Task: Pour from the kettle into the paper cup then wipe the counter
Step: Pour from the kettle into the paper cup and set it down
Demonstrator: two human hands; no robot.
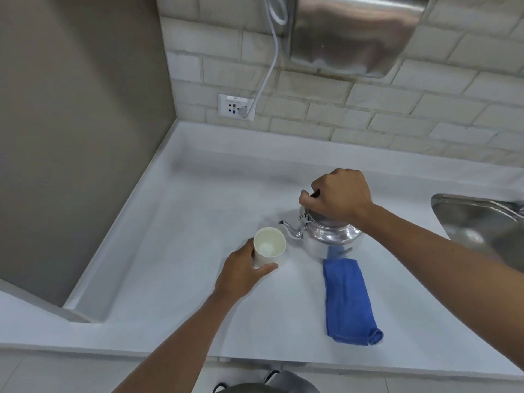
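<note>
Head camera looks steeply down, close over the counter [170,222].

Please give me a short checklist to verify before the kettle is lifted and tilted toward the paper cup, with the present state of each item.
1. Right hand grips the handle of the kettle: ok.
2. Left hand holds the paper cup upright on the counter: ok.
3. Kettle spout faces the cup, close beside its rim: ok.
4. Cup mouth is open, with nothing over it: ok.
5. Kettle lid is seated firmly: cannot tell, the right hand covers it.
6. Blue cloth lies folded on the counter near the kettle, ready for wiping: ok.
</note>
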